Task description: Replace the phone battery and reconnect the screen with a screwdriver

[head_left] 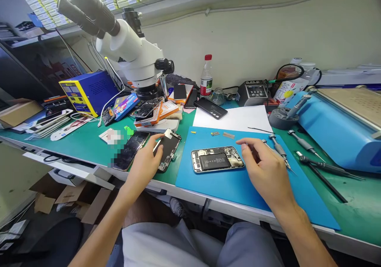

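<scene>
A microscope (131,48) stands at the far left of the green desk (86,144), with a blue-and-yellow box (87,90) to its left. A bottle (206,76) stands by the far wall, a grey station (253,93) to its right. White paper (238,120) lies beyond the blue mat (208,183), and a black phone (210,108) rests on the paper's far-left corner. A blue machine (336,128) fills the right. Cardboard (68,197) lies on the floor below.

Two hands (145,162) (264,168), one opened phone (217,160), one microscope (131,48), one bottle (206,76).
</scene>
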`<state>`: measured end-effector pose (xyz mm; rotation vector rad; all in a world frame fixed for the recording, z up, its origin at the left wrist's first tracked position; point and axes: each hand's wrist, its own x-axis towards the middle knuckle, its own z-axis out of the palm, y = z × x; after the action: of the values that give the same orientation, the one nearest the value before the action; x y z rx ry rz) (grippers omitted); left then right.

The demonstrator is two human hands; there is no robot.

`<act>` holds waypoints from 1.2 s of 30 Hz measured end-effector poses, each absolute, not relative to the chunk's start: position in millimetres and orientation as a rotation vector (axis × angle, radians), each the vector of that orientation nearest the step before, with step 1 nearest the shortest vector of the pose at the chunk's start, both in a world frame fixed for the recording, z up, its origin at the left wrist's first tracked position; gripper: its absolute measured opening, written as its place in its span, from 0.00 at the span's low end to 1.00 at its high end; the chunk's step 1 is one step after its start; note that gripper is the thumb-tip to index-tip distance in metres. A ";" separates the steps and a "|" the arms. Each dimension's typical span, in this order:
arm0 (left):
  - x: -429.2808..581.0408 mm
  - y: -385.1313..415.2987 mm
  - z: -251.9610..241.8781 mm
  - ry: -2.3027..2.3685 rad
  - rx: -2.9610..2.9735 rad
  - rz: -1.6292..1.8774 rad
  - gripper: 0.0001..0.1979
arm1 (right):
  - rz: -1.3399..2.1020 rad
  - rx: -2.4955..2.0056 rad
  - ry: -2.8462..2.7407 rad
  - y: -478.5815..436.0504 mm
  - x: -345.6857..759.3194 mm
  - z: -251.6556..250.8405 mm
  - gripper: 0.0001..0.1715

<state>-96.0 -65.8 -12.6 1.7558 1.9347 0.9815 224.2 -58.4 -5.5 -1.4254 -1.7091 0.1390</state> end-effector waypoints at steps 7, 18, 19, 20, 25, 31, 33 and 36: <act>-69.8 -81.0 -6.9 2.332 2.372 0.614 0.19 | 0.148 -1.421 -1.747 -59.2 223.2 -5.1 0.13; -4.9 -60.2 -6.4 1.503 2.679 0.585 0.34 | 0.243 -1.514 -1.825 -52.5 226.2 -9.9 0.27; -2.6 -58.9 -6.0 1.483 2.690 0.541 0.36 | 0.298 -1.577 -1.779 -52.2 226.9 -10.1 0.28; -1.1 -58.1 -4.9 1.458 2.704 0.492 0.38 | 0.340 -1.632 -1.724 -51.9 227.9 -10.2 0.29; 3.0 -57.9 0.8 1.417 2.728 0.365 0.36 | 0.382 -1.724 -1.562 -50.5 232.3 -10.6 0.31; 15.9 -56.5 -0.1 1.351 2.030 0.888 0.31 | 0.582 -1.508 -1.351 -58.5 229.0 -6.8 0.40; 26.3 -56.5 -0.3 1.219 1.704 0.985 0.31 | 0.793 -1.355 -1.428 -62.4 226.9 -5.4 0.41; 44.8 -58.6 -3.3 1.025 1.420 1.011 0.31 | 1.034 -1.187 -1.558 -65.0 224.1 -4.2 0.41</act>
<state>44.8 -58.6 -3.3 1.4200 1.0250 1.0115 224.1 -65.0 -4.2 -1.1869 -1.5579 1.0344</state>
